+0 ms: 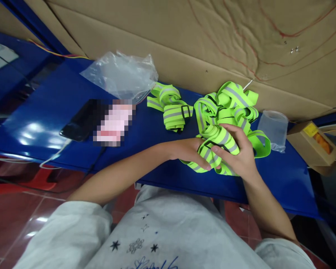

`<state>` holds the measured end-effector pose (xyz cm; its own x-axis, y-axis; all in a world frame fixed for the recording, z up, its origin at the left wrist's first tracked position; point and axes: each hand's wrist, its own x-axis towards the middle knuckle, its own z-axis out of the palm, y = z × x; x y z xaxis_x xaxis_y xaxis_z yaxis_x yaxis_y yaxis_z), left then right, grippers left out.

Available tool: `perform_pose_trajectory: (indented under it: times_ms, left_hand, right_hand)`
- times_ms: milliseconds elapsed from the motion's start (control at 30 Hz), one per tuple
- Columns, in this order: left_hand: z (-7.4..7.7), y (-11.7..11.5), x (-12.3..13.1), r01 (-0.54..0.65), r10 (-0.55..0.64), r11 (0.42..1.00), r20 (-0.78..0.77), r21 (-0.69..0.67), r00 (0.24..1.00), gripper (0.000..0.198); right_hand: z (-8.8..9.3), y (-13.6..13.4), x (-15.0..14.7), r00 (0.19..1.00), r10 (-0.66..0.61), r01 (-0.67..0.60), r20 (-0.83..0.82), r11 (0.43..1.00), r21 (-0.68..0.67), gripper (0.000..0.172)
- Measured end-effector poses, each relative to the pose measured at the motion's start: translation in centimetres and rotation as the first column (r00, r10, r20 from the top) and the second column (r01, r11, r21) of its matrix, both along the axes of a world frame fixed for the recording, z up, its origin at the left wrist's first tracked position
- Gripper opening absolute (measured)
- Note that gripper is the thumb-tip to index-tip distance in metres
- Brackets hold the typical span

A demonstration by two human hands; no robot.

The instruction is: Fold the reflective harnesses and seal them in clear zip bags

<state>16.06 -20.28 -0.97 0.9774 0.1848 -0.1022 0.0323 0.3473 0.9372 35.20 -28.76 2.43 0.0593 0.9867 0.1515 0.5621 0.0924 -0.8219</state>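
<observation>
Both my hands are closed around a rolled bundle of neon-green reflective strap with grey stripes, held over the front part of the blue table. My left hand grips its left side, and some of those fingers are hidden under the folds. From the right, my right hand wraps it with the thumb lying across the front. Just behind is a loose heap of the same reflective straps. To the left lies a separate rolled reflective strap with a black buckle.
On the blue table a clear plastic bag lies at back left, near a black phone and a blurred-out pink item. At right are a translucent plastic container and a cardboard box. Cardboard lines the back.
</observation>
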Motion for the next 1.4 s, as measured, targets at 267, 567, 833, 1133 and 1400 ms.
perform_pose_trajectory:
  times_ms: [267, 567, 833, 1133, 1400]
  left_hand:
    - [-1.7, 0.0, 0.5, -0.046, 0.049, 0.983, -0.014, 0.176, 0.999, 0.029]
    - [-1.0, 1.2, 0.0, 0.013, -0.018, 0.941, 0.012, 0.338, 1.000, 0.034]
    - [0.7, 1.3, -0.5, 0.107, -0.118, 0.919, 0.005, 0.380, 0.993, 0.037]
    - [-1.0, 1.8, -0.1, -0.001, -0.043, 0.906, 0.095, 0.423, 0.995, 0.035]
    - [-0.7, 0.5, 0.1, -0.136, 0.091, 0.763, 0.104, 0.632, 0.990, 0.041]
  right_hand:
    - [0.4, -0.2, 1.6, 0.958, -0.061, 0.039, -0.280, 0.996, -0.084, 0.041]
    - [0.8, 0.3, 1.7, 0.805, -0.212, 0.027, -0.554, 0.946, -0.324, 0.047]
    - [0.5, 0.9, 2.1, 0.760, -0.218, -0.023, -0.612, 0.932, -0.361, 0.050]
    - [0.7, 0.5, 0.9, 0.795, -0.261, 0.020, -0.548, 0.914, -0.405, 0.053]
    - [-0.6, 2.0, 1.0, 0.693, -0.320, -0.062, -0.646, 0.867, -0.495, 0.039]
